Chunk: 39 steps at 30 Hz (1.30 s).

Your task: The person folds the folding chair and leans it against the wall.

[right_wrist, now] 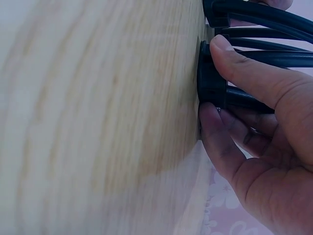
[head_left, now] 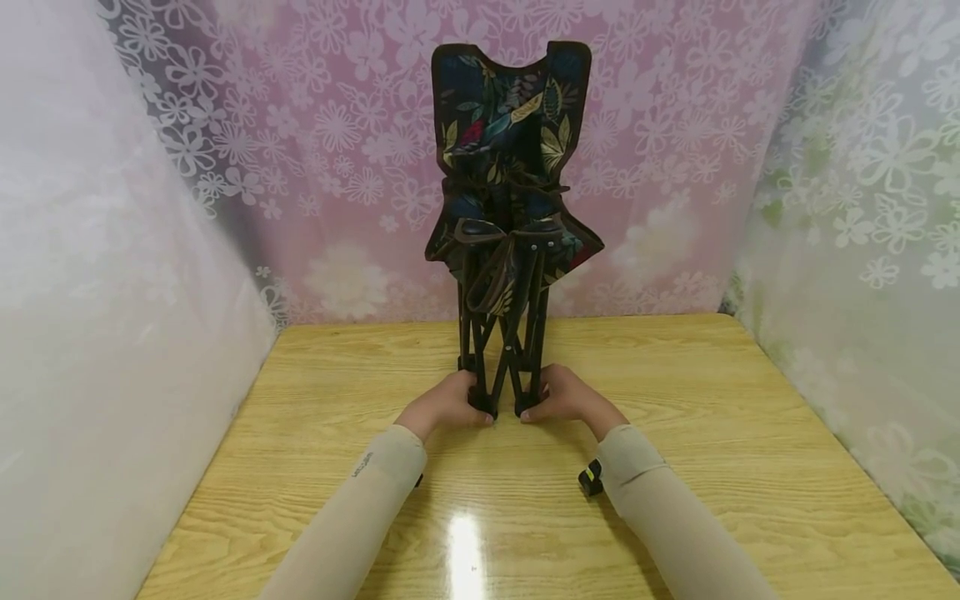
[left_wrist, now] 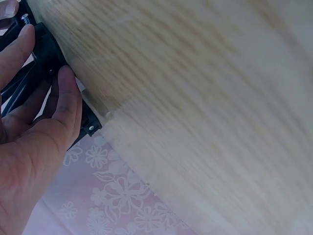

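A partly folded camping chair stands upright on the wooden table, its dark leaf-print fabric bunched above crossed black legs. My left hand grips the front left foot, thumb and fingers around the black plastic foot piece in the left wrist view. On the other side, my right hand pinches the front right foot, and the right wrist view shows thumb and fingers on its black foot piece. Both feet sit close together at the table surface. The rear legs stand behind them.
The wood-grain table reaches back to a pink flowered curtain. Pale sheeting hangs on the left and a white flowered sheet on the right. A small black strap piece shows below the right wrist.
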Each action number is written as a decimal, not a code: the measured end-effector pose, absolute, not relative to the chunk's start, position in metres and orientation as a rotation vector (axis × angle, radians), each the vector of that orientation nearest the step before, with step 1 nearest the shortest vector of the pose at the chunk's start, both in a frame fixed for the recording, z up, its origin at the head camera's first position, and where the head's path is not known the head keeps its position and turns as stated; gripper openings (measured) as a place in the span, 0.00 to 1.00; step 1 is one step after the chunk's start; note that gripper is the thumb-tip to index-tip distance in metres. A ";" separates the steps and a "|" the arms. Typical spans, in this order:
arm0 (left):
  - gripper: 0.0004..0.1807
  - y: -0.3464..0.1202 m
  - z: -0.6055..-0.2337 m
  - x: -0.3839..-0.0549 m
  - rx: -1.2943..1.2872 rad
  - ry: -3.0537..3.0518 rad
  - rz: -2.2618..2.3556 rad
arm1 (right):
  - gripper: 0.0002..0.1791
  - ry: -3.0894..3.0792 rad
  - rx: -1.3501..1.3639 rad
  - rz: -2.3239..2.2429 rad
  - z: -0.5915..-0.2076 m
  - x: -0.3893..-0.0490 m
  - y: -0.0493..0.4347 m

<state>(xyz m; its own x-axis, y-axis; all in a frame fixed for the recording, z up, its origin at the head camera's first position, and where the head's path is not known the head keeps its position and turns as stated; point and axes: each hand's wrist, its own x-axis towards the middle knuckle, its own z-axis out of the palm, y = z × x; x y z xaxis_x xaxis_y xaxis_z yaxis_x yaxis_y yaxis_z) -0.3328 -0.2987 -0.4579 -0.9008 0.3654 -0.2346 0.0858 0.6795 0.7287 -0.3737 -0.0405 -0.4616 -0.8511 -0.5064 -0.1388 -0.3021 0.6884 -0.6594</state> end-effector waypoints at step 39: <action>0.31 -0.300 -0.465 -0.351 0.345 2.537 1.127 | 0.20 2.640 -0.614 -0.927 -0.459 -0.383 -0.046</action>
<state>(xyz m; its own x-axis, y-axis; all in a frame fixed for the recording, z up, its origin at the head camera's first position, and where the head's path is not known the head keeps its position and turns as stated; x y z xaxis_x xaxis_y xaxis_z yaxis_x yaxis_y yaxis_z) -0.3510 -0.3001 -0.4651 -0.9118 0.3532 -0.2093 0.0815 0.6554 0.7509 -0.3826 -0.0465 -0.4594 -0.8719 -0.4757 -0.1160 -0.2989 0.7046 -0.6436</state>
